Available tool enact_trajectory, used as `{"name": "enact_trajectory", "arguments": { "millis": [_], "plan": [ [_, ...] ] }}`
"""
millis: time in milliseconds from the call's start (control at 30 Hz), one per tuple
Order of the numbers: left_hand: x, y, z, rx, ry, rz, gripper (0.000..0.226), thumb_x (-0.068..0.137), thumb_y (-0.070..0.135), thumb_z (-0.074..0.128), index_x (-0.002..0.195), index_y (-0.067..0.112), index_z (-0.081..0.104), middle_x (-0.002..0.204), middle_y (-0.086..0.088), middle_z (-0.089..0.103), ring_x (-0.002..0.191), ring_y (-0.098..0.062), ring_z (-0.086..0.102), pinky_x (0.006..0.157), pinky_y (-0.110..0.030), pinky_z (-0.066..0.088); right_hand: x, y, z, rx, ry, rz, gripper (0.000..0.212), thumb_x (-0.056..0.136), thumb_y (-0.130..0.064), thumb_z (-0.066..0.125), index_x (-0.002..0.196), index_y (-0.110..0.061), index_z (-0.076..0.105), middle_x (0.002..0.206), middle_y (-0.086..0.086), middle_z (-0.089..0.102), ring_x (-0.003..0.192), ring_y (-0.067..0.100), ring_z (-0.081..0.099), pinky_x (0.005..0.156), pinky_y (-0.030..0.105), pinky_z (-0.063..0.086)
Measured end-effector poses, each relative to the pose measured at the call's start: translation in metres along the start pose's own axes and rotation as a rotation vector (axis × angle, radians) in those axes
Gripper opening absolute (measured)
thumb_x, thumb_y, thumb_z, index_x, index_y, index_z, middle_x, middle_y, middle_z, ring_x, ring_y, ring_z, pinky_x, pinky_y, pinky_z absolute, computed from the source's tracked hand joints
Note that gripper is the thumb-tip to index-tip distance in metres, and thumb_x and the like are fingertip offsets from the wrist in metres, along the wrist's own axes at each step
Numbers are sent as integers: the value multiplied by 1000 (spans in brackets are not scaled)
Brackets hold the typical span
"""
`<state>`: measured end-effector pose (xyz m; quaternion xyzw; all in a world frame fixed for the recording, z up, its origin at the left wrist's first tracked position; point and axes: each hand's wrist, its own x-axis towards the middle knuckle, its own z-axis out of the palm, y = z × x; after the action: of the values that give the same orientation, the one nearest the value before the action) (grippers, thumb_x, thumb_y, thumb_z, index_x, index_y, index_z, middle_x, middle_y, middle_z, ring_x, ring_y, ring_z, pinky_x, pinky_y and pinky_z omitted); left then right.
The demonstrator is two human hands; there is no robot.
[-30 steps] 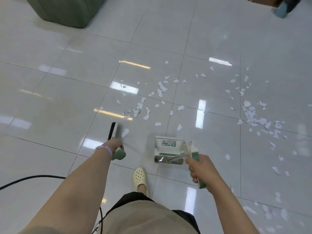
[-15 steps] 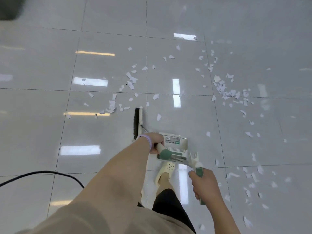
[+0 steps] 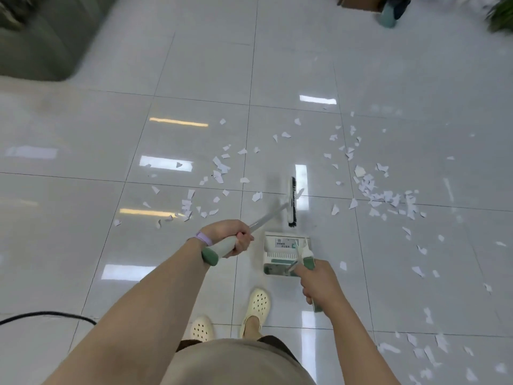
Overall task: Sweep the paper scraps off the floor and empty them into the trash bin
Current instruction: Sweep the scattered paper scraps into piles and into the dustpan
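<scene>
White paper scraps [image 3: 372, 190] lie scattered over the glossy tiled floor, in a loose band ahead of me and down the right side. My left hand [image 3: 230, 236] grips the green-and-white handle of a broom whose black-bristled head [image 3: 292, 202] stands on the floor just beyond the dustpan. My right hand [image 3: 319, 282] grips the green handle of a white dustpan [image 3: 286, 252], which sits on the floor in front of my feet. A dark green bin-like shape [image 3: 36, 40] fills the top left corner.
A black cable [image 3: 50, 315] curves across the floor at the lower left. My two cream clogs [image 3: 256, 304] stand just behind the dustpan. A teal object and a brown box [image 3: 388, 12] sit at the top right, beside plant leaves.
The broom head has swung from left of the dustpan to just beyond its front edge. My left hand moved out to the left of the dustpan. The view tilted up.
</scene>
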<state>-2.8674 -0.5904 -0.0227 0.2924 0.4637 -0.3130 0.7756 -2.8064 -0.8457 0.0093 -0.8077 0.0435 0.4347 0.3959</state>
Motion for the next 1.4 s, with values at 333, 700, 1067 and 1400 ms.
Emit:
{"name": "enact_trajectory", "arguments": {
  "millis": [333, 700, 1067, 1400],
  "plan": [
    [-82, -31, -128, -371, 373, 138, 4, 96, 4, 47, 98, 8, 46, 64, 0, 43, 38, -7, 42, 32, -15, 36, 51, -77, 21, -70, -202, -141, 11, 86, -14, 56, 90, -8, 64, 57, 2, 40, 42, 15, 33, 43, 25, 32],
    [-150, -70, -286, -722, 621, 208, 12, 94, 7, 48, 83, 11, 46, 55, -7, 50, 35, -14, 50, 35, -20, 45, 50, -133, 119, -194, -328, -206, 26, 88, -17, 55, 101, 4, 65, 60, 6, 42, 44, 17, 36, 42, 25, 34],
    [-161, -12, -442, -367, 821, 103, 15, 95, -1, 37, 83, 4, 45, 69, -9, 46, 42, -18, 46, 41, -19, 44, 35, -166, 242, -232, -295, -71, 16, 90, -6, 55, 76, -10, 48, 54, 3, 41, 41, 15, 34, 43, 24, 32],
    [-96, 37, -388, 70, 585, -113, 13, 88, -8, 46, 83, 3, 51, 69, -9, 52, 58, -23, 51, 45, -23, 48, 21, -145, 264, -218, -34, 52, 18, 87, -6, 55, 71, -8, 47, 55, 8, 43, 41, 20, 38, 43, 28, 36]
  ]
}}
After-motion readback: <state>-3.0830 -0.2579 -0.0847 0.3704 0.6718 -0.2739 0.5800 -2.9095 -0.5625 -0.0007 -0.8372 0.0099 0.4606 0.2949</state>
